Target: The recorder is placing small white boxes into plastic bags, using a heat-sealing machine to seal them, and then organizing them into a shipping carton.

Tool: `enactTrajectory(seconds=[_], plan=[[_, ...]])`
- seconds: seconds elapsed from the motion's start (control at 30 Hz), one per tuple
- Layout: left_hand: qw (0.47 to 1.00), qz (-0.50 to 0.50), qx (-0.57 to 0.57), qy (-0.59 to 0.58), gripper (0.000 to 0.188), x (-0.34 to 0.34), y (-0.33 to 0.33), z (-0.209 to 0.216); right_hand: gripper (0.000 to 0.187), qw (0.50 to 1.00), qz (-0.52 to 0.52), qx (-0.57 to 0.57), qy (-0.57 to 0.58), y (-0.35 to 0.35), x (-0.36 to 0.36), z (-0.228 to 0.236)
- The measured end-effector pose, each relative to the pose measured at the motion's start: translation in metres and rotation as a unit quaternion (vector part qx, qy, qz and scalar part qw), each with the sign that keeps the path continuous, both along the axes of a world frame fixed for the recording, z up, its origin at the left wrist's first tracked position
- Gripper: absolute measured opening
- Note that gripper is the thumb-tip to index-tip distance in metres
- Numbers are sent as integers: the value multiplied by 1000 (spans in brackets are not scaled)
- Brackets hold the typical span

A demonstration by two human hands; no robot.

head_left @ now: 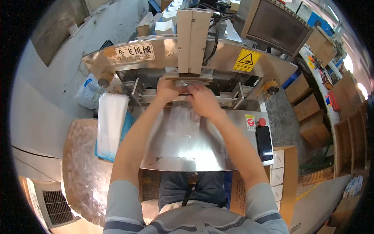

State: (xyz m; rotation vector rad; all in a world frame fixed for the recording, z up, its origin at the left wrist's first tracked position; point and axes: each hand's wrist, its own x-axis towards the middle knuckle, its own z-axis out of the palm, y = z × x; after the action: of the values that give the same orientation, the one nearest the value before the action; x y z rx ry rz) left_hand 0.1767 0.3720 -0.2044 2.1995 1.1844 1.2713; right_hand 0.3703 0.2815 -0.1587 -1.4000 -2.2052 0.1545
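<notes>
Both arms reach forward into the opening of a steel bench machine (156, 70), under its beige upright column (191, 43). A clear plastic bag (183, 121) trails from the opening over the steel tabletop (171, 150). My left hand (168, 91) is closed at the bag's far end, close under the metal bar (194, 77). Beside it, my right hand (203, 100) has its fingers bent in on the same bag, nearly touching the left. The fingertips are slightly blurred, and what lies between them is partly hidden.
Left of the tabletop, a stack of flat clear bags (111, 126) lies on a blue tray, above a carton of crumpled plastic (85, 167). On the right edge sit a red button (261, 122) and a black phone (264, 143). White boxes (277, 175) fill a carton below.
</notes>
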Motion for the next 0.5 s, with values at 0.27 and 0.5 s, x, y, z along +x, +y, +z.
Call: enactTrajectory(seconds=[0.27, 0.5], plan=[[964, 74, -42, 253, 64, 20, -259, -12, 47, 999, -14, 25, -44, -3, 0, -14], [969, 112, -9, 222, 63, 25, -282, -21, 48, 997, -16, 41, -57, -2, 1, -22]])
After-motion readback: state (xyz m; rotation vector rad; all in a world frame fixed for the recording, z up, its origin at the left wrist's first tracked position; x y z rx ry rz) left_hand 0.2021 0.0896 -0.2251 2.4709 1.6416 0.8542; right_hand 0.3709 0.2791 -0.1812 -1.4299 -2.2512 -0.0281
